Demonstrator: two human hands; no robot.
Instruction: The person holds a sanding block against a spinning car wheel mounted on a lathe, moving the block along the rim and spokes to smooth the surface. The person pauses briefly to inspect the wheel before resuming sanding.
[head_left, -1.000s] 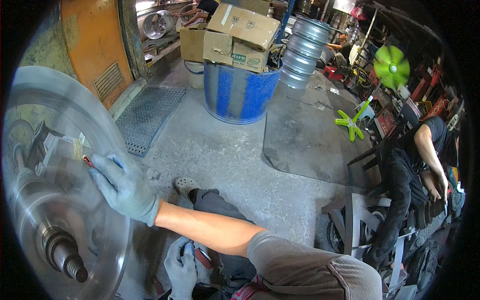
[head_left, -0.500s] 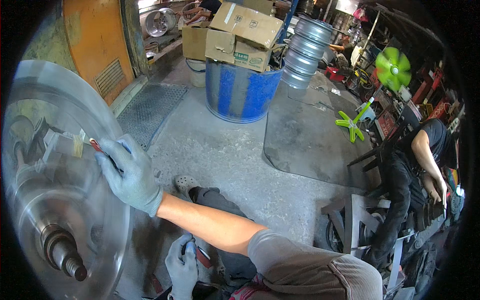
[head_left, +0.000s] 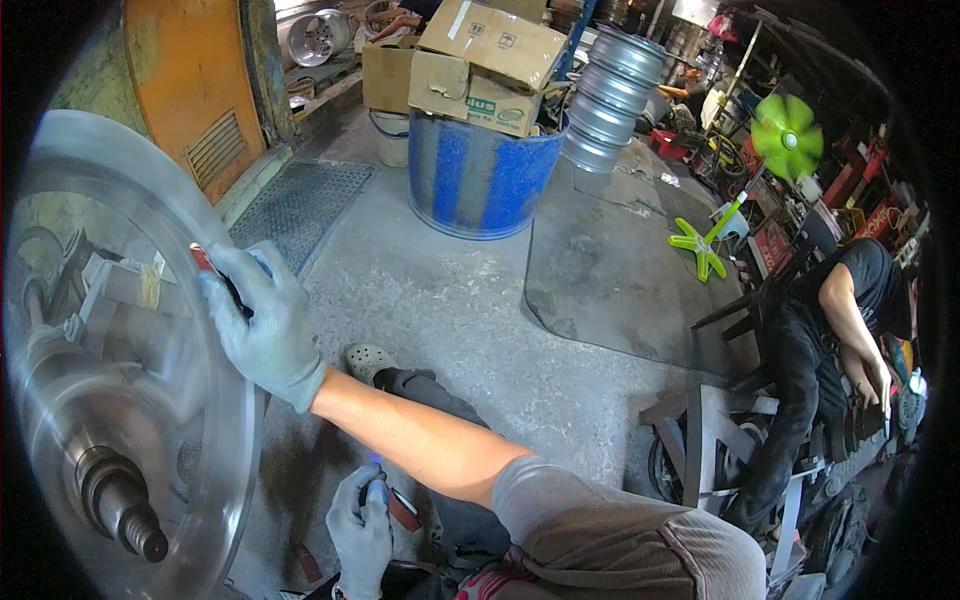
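Observation:
A metal wheel rim (head_left: 215,440), blurred by spinning, turns on a threaded shaft (head_left: 130,515) at the left. My right hand (head_left: 268,325), in a grey glove, reaches across to the wheel's outer edge. Its fingers pinch a folded piece of red-brown sandpaper (head_left: 202,258) at the blurred rim; exact contact is hard to tell. Lower down, my gloved left hand (head_left: 360,535) is closed near my leg. A red-brown piece of sandpaper (head_left: 404,512) sticks out beside its fingers, with something dark partly hidden in the grip.
A blue barrel (head_left: 480,185) carries cardboard boxes (head_left: 490,45). Silver wheel rims (head_left: 610,100) are stacked behind it. A green fan (head_left: 786,138) stands at the right, near a seated person (head_left: 850,310) in dark clothes. A metal frame (head_left: 710,450) is nearer. Another sandpaper piece (head_left: 308,563) lies low down.
My right hand has moved slightly up and to the right with its sandpaper, out toward the wheel's outer edge. My left hand stays nearly where it was. The wheel still spins.

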